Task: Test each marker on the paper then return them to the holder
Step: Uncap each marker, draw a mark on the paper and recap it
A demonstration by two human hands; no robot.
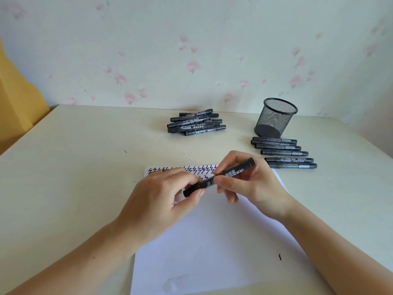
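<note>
Both hands hold one black marker (pixel 234 171) slantwise above the white paper (pixel 212 241). My left hand (pixel 165 201) pinches its lower capped end and my right hand (pixel 244 184) grips the barrel near the middle. Black zigzag test marks (pixel 191 169) run along the paper's far edge, partly hidden by my hands. A pile of black markers (pixel 195 122) lies at the back centre. A row of several markers (pixel 282 152) lies side by side in front of the black mesh holder (pixel 275 118), which stands upright at the back right.
The cream table (pixel 74 167) ends at a floral-papered wall behind. A small black ink squiggle (pixel 280 256) marks the table right of the paper. Something yellow (pixel 17 103) stands past the table's left corner.
</note>
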